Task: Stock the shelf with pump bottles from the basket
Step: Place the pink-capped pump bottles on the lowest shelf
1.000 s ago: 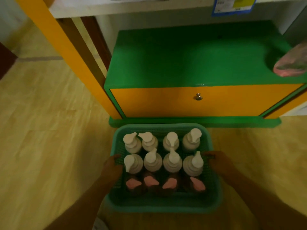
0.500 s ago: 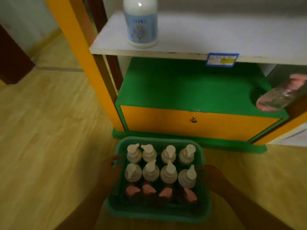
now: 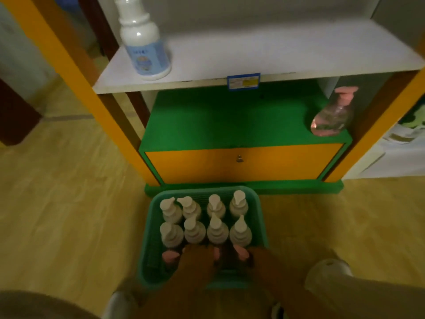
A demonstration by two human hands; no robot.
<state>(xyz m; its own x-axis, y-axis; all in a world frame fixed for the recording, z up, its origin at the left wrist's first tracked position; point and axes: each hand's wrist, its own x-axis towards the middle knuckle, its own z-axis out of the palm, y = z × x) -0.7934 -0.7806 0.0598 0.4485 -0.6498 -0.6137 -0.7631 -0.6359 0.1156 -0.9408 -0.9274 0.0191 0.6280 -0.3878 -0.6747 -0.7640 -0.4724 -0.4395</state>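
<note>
A green basket (image 3: 261,217) sits on the wood floor, right in front of the shelf unit. It is full of pump bottles. 8 white-topped bottles (image 3: 216,229) stand in 2 rows of 4. A row of pink-topped bottles (image 3: 170,256) stands at the near side, partly hidden by the hands.

Both hands reach down into that near row. The left hand (image 3: 195,264) and the right hand (image 3: 262,261) are low among the pink tops. The picture is dark and blurry there, so I cannot tell if the fingers are wrapped round a bottle or just touching the tops.

The white shelf (image 3: 276,56) has 1 blue-label bottle (image 3: 145,47) at its left end. The green shelf (image 3: 230,120) below has 1 pink pump bottle (image 3: 331,116) at its right end.

I think this is the very start of the job: picking the first bottles. The next move needs a firm hold on a pink-topped bottle. Then it must come straight up so it does not knock the others. The spot beside the pink pump bottle looks like a good home for it.
</note>
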